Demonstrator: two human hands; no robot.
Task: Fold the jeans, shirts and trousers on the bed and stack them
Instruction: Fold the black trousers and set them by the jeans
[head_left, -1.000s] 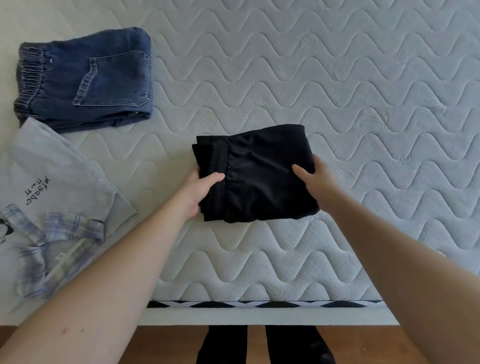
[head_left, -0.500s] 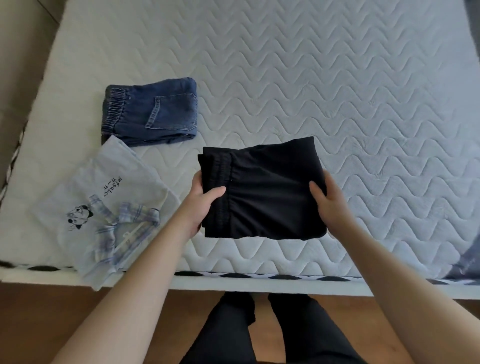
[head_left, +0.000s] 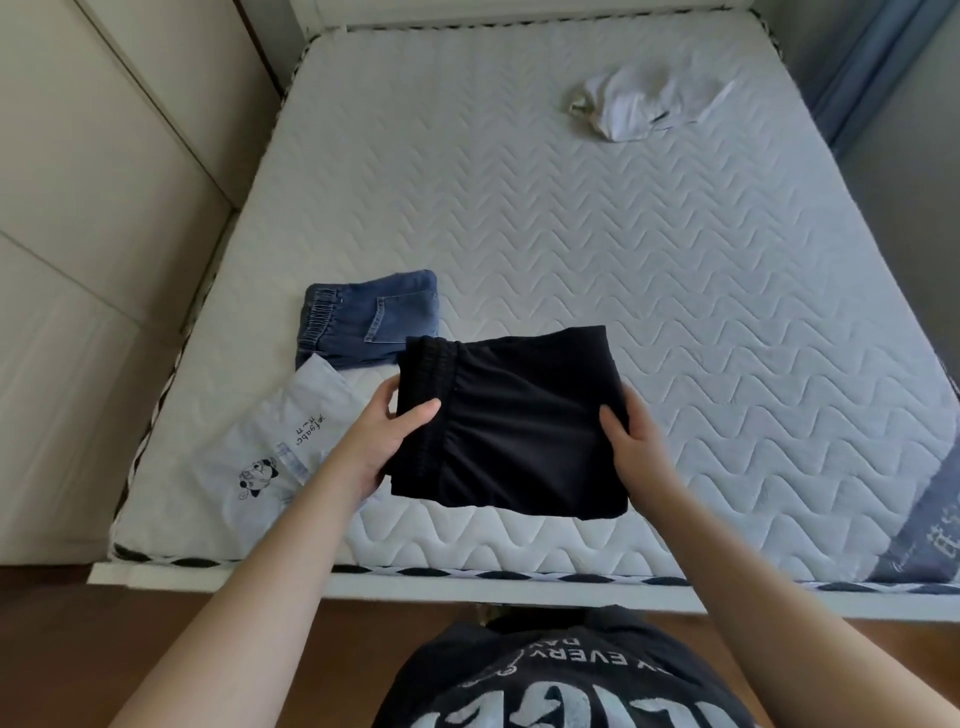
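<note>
Head view: both hands' grip clasps folded black trousers (head_left: 511, 421) over quilted mattress (head_left: 649, 291) beside cream wall (head_left: 104, 208).

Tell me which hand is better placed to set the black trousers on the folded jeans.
Left, probably. The left hand grips the black trousers on the side nearest the jeans; the right hand grips the far side.

Left of the left hand (head_left: 384, 441), the pale blue shirt (head_left: 270, 447) carries small print, too fine to read. Below both hands, the black T-shirt (head_left: 561, 680) shows "EVERY", upside down.
</note>
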